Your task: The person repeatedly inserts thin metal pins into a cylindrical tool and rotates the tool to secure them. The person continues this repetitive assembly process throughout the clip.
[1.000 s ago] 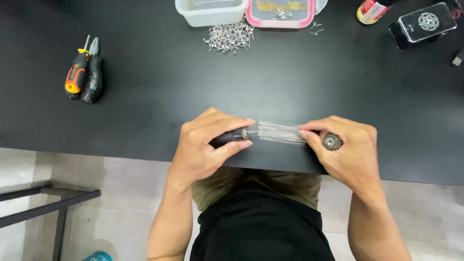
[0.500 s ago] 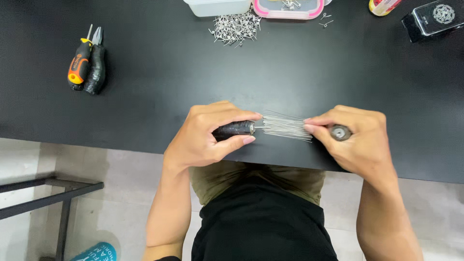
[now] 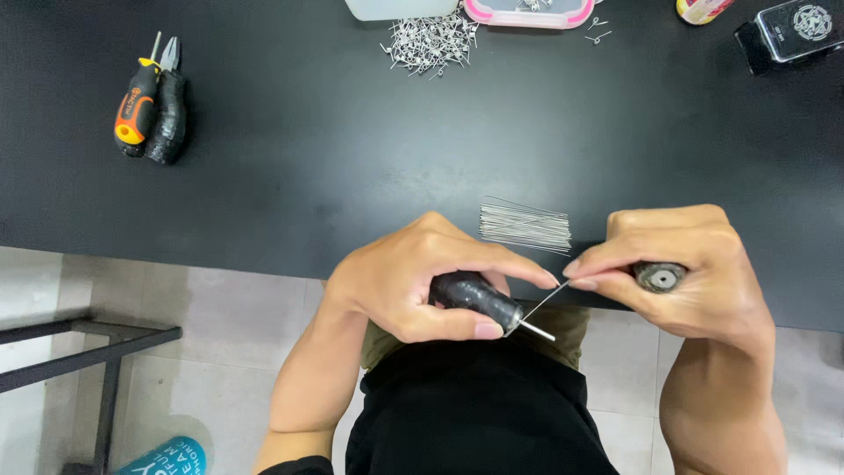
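Near the matte black worktop's [image 3: 290, 149] left edge lie an orange-and-black screwdriver [image 3: 134, 107] and dark-handled pliers [image 3: 167, 110]. At the front edge, the left hand [image 3: 413, 281] is clamped on a black, rough-wrapped tool handle [image 3: 473, 297] with a short metal tip. A thin straight steel wire [image 3: 543, 303] runs from that tip to the right hand [image 3: 686, 268], pinched in its fingertips, which also grips a black round-ended tool [image 3: 659, 276]. Just behind, a neat bundle of straight wires [image 3: 525, 225]; by the back edge, a heap of small bent wire pieces [image 3: 429, 44].

Top edge cutting off white tub [image 3: 400, 8], pink-rimmed box [image 3: 529, 10], can [image 3: 701, 9]; dark tool handle [image 3: 475, 299] mostly buried in left hand [image 3: 413, 281]; pile of small wire pieces [image 3: 428, 42] too fine to tell apart
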